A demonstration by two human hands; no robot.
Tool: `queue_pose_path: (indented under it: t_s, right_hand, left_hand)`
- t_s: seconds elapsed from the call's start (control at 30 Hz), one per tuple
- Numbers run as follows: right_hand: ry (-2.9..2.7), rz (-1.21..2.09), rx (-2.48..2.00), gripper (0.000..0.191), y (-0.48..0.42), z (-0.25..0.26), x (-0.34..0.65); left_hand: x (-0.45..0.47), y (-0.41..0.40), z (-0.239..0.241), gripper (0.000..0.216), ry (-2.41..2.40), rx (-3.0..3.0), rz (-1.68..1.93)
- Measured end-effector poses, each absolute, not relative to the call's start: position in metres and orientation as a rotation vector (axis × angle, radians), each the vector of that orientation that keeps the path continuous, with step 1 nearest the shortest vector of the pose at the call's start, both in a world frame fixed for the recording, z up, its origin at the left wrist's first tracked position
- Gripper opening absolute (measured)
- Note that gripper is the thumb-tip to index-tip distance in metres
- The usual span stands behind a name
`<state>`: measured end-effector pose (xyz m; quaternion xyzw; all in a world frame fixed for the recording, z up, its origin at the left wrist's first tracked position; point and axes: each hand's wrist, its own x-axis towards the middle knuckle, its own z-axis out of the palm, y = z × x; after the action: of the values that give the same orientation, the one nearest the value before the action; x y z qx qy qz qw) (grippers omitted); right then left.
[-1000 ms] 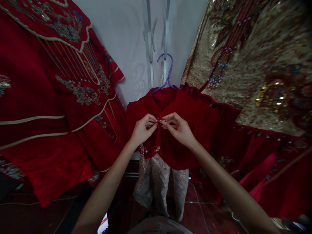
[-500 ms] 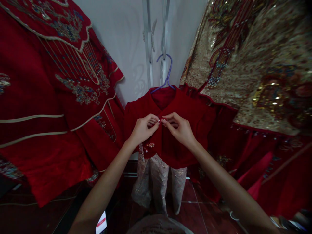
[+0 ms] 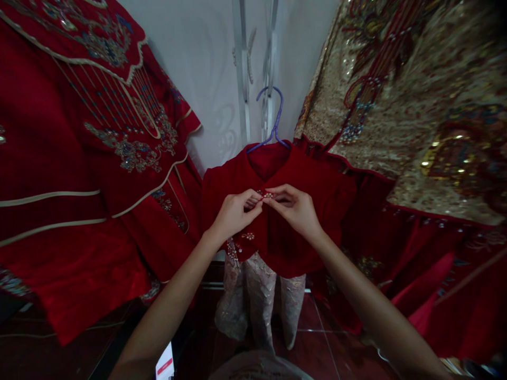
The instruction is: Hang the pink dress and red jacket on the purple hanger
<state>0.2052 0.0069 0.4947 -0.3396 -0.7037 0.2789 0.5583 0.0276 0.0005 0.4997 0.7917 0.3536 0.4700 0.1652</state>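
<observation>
In front of me a short red jacket point(image 3: 297, 237) hangs on a purple hanger point(image 3: 277, 119). My left hand point(image 3: 237, 211) pinches at its front edge, fingertips close together near the chest. Opposite it, my right hand point(image 3: 295, 208) pinches a small beaded fastener point(image 3: 268, 196) between thumb and forefinger. The fingertips of both hands nearly meet at the jacket's front opening. Lower on the left panel sits another beaded ornament point(image 3: 248, 236), with a beaded tassel point(image 3: 232, 250) beside it.
A large red embroidered garment point(image 3: 130, 195) hangs at left. Gold sequinned clothing point(image 3: 388, 126) fills the right side. Pale patterned fabric point(image 3: 259, 295) hangs below the jacket. A lit phone point(image 3: 165, 363) lies low at left, above the red tiled floor point(image 3: 317, 316).
Both hands have shifted slightly right and down in view with the jacket. More of the beaded fastener now shows at my right fingertips.
</observation>
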Motion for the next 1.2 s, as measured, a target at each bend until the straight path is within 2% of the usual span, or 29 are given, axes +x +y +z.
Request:
queue_pose_path:
  t_s: [0.23,0.33,0.4,0.5,0.57,0.6,0.67,0.8,0.9,0.93,1.07,1.2]
  right_hand:
    - [-1.727,0.761,-0.809,0.025,0.009,0.498,0.21]
    - [-1.746,0.725,-0.758,0.026,0.006,0.495,0.209]
    - [-1.739,0.675,-0.732,0.042,-0.001,0.489,0.204]
    - [-1.734,0.53,-0.772,0.089,-0.013,0.472,0.191]
    - [-1.747,0.371,-0.807,0.107,-0.022,0.456,0.183]
    - [-1.77,0.305,-0.824,0.105,-0.025,0.448,0.181]
    - [-1.833,0.26,-0.86,0.088,-0.032,0.434,0.183]
    - [-1.839,0.485,-1.038,0.055,-0.048,0.426,0.208]
    - [-1.825,0.555,-1.092,0.028,-0.067,0.439,0.225]
    - [-1.827,0.564,-1.065,0.028,-0.073,0.445,0.227]
    - [-1.84,0.63,-0.896,0.046,-0.088,0.46,0.214]
    - [-1.968,0.683,-0.737,0.042,-0.076,0.454,0.191]
  left_hand:
    - [0.025,0.002,0.508,0.007,1.015,2.547,1.183]
    - [0.031,0.003,0.504,0.007,0.947,2.416,1.203]
    - [0.036,0.002,0.496,0.012,0.888,2.161,1.282]
    - [0.042,0.0,0.482,0.024,0.814,1.737,1.325]
    - [0.044,-0.003,0.474,0.031,0.724,1.563,1.269]
    - [0.044,-0.005,0.47,0.033,0.687,1.53,1.249]
    - [0.044,-0.007,0.465,0.034,0.702,1.569,1.27]
    - [0.041,-0.005,0.456,0.032,0.925,1.71,1.411]
    - [0.042,-0.001,0.447,0.034,0.951,1.657,1.348]
    - [0.043,0.0,0.444,0.035,0.955,1.631,1.324]
    - [0.05,-0.006,0.435,0.037,0.967,1.6,1.337]
    - [0.048,-0.02,0.425,0.034,0.896,1.679,1.451]
